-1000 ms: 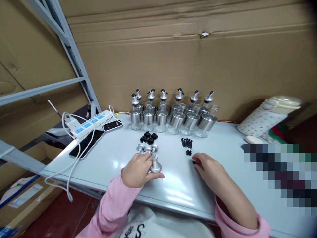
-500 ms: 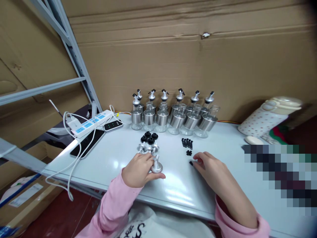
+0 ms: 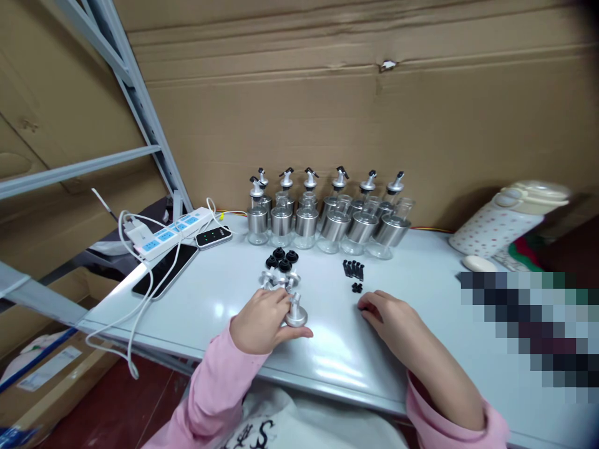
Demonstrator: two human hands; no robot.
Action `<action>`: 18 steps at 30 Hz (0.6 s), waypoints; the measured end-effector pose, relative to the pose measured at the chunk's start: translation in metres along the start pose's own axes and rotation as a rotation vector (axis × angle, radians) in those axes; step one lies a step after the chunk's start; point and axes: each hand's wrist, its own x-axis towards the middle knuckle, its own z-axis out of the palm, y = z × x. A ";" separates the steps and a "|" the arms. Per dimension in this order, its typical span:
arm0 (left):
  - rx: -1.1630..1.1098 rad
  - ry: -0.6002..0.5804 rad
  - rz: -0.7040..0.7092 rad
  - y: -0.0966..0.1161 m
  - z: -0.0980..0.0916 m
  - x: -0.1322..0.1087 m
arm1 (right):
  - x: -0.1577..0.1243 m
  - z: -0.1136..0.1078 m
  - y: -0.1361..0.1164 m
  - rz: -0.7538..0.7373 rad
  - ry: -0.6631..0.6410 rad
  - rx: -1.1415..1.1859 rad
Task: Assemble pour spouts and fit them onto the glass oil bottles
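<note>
My left hand [image 3: 262,319] is closed around a silver pourer spout [image 3: 296,315], whose round base rests against the thumb side. Just beyond it lie more silver pourer spouts [image 3: 281,279], partly hidden by the fingers. Several black ribbed stoppers [image 3: 282,259] sit behind those. My right hand [image 3: 395,324] is low at the table, its thumb and forefinger pinched on a small black piece that is almost wholly hidden. Near its fingertips are a cluster of tiny black parts [image 3: 357,287] and a row of black flap caps [image 3: 353,270].
Glass bottles with steel sleeves [image 3: 306,222] stand in two rows at the back, several topped with spouts. To the left are a power strip [image 3: 175,232], a phone [image 3: 166,271] and white cables. A spotted flask [image 3: 500,218] stands at the right. Cardboard [image 3: 299,112] walls the back.
My right hand has shifted slightly, its fingers closing lower over the small black piece, which showed more before. The left hand keeps still with the spout.
</note>
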 end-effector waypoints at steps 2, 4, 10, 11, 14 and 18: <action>-0.004 0.004 0.001 -0.001 0.000 0.000 | 0.001 -0.001 -0.001 0.020 0.006 -0.001; -0.007 0.000 0.003 -0.001 0.001 0.000 | 0.002 -0.002 -0.002 0.050 0.023 -0.004; 0.003 0.008 0.011 -0.001 0.001 -0.001 | -0.001 -0.005 -0.004 0.039 0.069 -0.049; 0.005 0.010 0.012 -0.002 0.001 -0.001 | -0.002 -0.005 -0.005 0.033 0.051 -0.054; 0.008 0.005 0.013 -0.002 0.001 -0.001 | -0.002 -0.005 -0.004 0.038 0.001 -0.050; -0.003 0.016 0.027 -0.003 0.002 -0.001 | -0.001 -0.003 -0.003 0.044 0.022 -0.040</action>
